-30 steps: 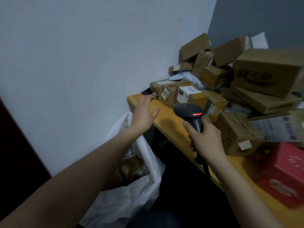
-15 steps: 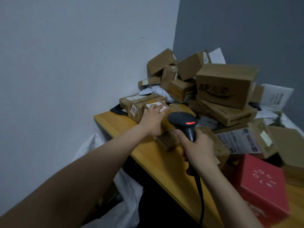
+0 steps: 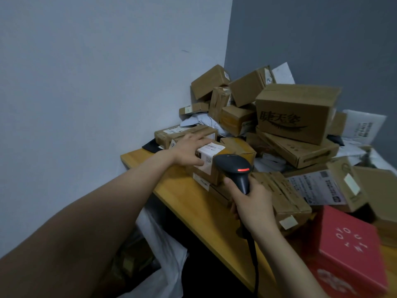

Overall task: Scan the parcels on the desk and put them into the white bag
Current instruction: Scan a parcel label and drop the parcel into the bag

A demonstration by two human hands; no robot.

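Note:
A small brown parcel [image 3: 217, 166] with a white label sits near the left end of the wooden desk [image 3: 193, 196]. My left hand [image 3: 190, 150] grips it from above, fingers on top and thumb down its near side. My right hand [image 3: 252, 206] holds a black barcode scanner [image 3: 234, 168] by its handle, its red light lit, the head just right of the parcel. The white bag [image 3: 165, 250] hangs open below the desk's left edge, with cardboard showing inside.
Many brown cardboard parcels [image 3: 294, 112] are heaped against the grey back wall and white side wall. A red box [image 3: 352, 250] lies at the right front of the desk. The scanner cable [image 3: 255, 269] drops over the front edge.
My left hand moved from the desk's corner onto the labelled parcel and took hold of it. The view swung right, away from the bag. The scanner stays in my right hand.

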